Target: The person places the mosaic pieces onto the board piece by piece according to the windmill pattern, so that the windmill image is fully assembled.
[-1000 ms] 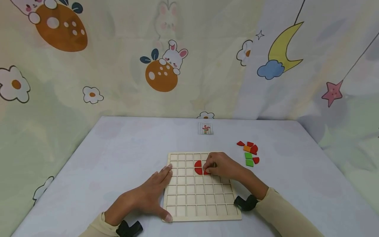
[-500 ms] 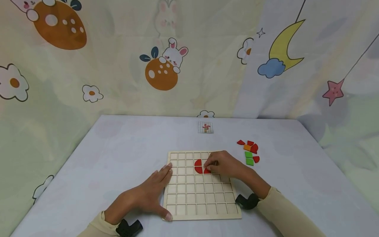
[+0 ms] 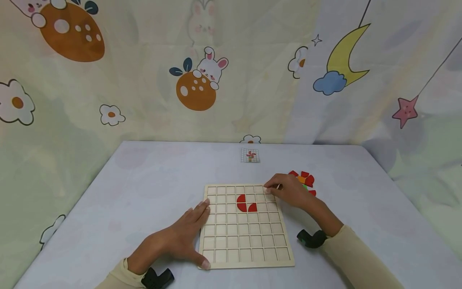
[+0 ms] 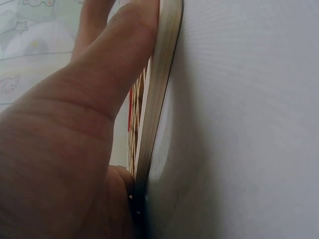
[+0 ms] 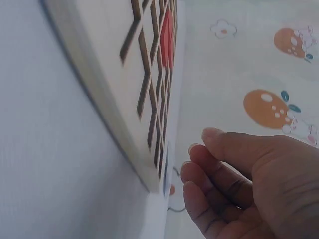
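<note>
A square wooden grid board [image 3: 249, 265] lies on the table. Three red quarter-round pieces [image 3: 242, 207] sit in cells of its upper middle. My left hand [image 3: 180, 237] rests along the board's left side, fingers extended, thumb at the near left corner. In the left wrist view the thumb [image 4: 132, 37] lies against the wooden edge. Over the board's far right corner is my right hand [image 3: 288, 190], fingers loosely bent. In the right wrist view nothing shows between its thumb and fingers [image 5: 199, 172]. Beyond this hand lie loose red, orange and green pieces [image 3: 309, 180], partly hidden by it.
A small picture card [image 3: 250, 155] with a red pinwheel on a grid lies near the table's far edge. Behind the white table [image 3: 173, 164] hangs a printed cloth [image 3: 260, 88]. Each wrist wears a black device [image 3: 312, 239].
My right hand has let go of the lower right red piece, which stays in its cell, and moved right toward the loose pieces. The left hand keeps its place on the board.
</note>
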A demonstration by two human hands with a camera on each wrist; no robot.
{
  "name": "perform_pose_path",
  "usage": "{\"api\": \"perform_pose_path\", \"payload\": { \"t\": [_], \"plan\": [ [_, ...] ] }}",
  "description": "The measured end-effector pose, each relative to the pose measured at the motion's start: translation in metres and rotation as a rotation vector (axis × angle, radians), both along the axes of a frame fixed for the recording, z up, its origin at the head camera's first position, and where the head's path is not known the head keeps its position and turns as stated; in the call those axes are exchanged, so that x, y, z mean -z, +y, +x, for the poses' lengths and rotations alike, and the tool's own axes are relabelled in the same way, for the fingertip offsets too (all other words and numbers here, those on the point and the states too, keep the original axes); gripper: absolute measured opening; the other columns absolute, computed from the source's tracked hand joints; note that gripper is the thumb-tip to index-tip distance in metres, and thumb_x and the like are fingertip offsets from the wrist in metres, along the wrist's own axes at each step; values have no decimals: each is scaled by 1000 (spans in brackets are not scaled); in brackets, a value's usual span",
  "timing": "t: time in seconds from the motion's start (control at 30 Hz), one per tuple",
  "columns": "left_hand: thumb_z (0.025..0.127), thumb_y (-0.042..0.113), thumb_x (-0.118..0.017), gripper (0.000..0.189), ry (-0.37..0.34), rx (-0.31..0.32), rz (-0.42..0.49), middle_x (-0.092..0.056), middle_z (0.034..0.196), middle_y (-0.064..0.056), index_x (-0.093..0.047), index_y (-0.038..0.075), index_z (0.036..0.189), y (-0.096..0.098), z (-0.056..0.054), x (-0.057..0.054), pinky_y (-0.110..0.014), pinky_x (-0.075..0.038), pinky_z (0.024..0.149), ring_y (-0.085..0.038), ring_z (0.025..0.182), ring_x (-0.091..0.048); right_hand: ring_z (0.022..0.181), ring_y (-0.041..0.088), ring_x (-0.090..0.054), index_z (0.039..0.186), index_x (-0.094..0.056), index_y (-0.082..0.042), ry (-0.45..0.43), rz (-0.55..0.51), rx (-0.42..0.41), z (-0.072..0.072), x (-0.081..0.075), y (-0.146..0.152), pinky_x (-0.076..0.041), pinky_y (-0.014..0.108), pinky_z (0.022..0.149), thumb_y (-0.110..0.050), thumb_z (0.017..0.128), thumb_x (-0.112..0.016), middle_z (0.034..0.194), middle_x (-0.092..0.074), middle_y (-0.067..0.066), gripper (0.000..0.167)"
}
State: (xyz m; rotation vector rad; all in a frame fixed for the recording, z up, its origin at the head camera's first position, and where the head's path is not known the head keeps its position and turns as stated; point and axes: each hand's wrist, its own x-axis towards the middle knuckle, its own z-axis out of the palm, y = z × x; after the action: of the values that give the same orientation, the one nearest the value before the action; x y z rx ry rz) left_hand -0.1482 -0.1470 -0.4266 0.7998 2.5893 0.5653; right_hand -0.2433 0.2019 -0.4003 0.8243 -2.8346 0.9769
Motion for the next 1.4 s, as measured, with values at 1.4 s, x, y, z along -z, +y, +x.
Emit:
{"api": "perform_pose_path", "payload": {
  "t": [1.4],
  "plan": [
    [60, 79, -72, 137, -6, -6, -1, 8, 163, -3, -8, 5, 156, 0, 2, -1, -49, -5, 116, -21, 147, 5, 101, 38, -60, 112, -69, 5, -46, 0, 282, -48, 18, 66, -52, 47, 81, -2, 91, -67, 110, -65, 21, 23]
  ]
}}
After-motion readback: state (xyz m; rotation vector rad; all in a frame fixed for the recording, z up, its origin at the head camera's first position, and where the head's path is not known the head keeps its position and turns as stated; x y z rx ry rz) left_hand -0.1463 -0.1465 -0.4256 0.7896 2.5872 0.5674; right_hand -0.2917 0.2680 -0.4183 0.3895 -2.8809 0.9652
